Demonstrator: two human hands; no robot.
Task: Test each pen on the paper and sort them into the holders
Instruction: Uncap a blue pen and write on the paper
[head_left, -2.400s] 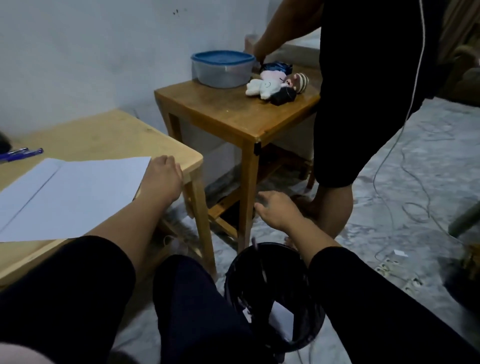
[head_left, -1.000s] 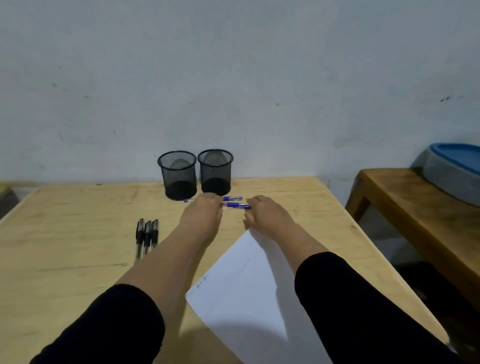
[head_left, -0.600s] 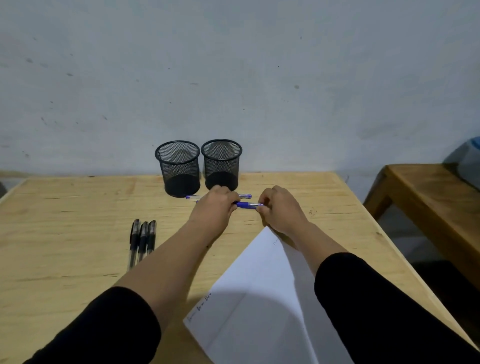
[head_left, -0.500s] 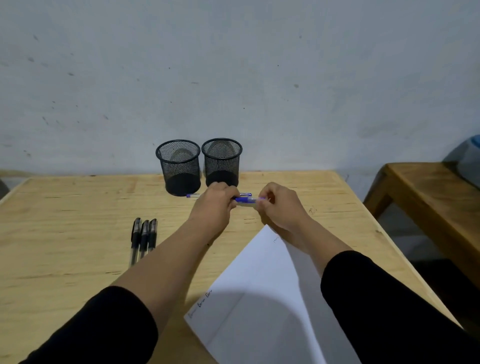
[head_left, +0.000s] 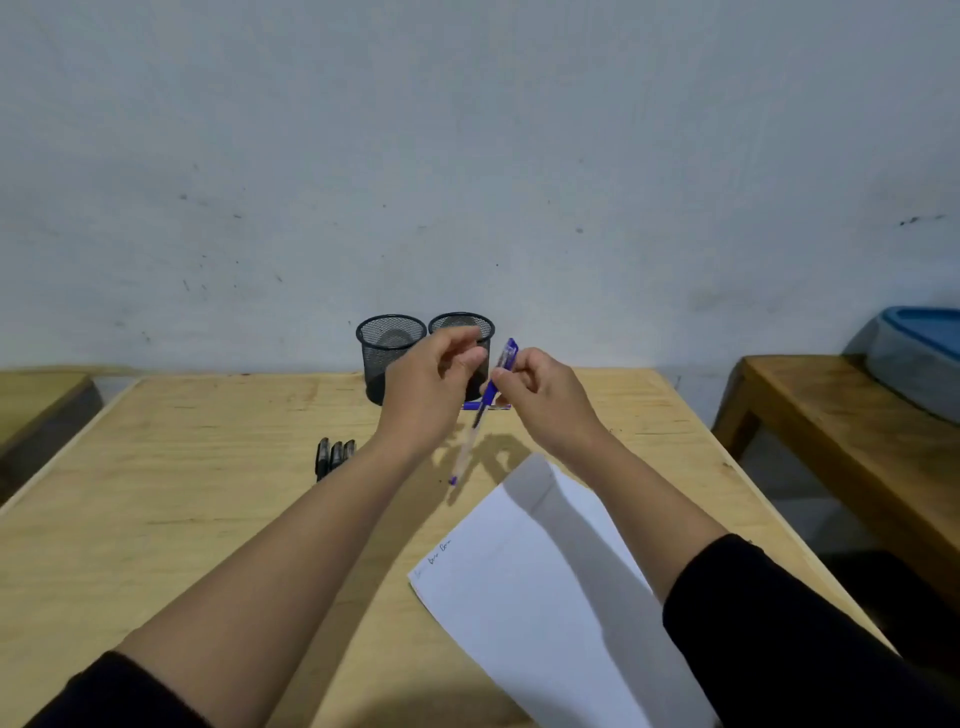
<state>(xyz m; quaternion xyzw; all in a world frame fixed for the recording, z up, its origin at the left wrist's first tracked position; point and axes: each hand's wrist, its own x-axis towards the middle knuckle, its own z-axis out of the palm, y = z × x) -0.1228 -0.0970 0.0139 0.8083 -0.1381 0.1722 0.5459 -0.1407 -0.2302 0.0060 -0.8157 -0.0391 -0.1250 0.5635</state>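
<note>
Fingers of the right hand (head_left: 540, 395) now pinch a blue pen (head_left: 485, 405) lifted off the worktop (head_left: 182, 493) before the holders (head_left: 390, 353), left hand (head_left: 431, 384) curled empty beside it, ready for testing on paper (head_left: 545, 582).

Dim, flat indoor light. Soft arm shadows fall on the tabletop (head_left: 156, 519) and paper (head_left: 545, 597). Wide-angle bending at edges; slightly soft overall.

Two holders (head_left: 390, 353) behind pens (head_left: 335, 457), paper (head_left: 545, 597) to their right
</note>
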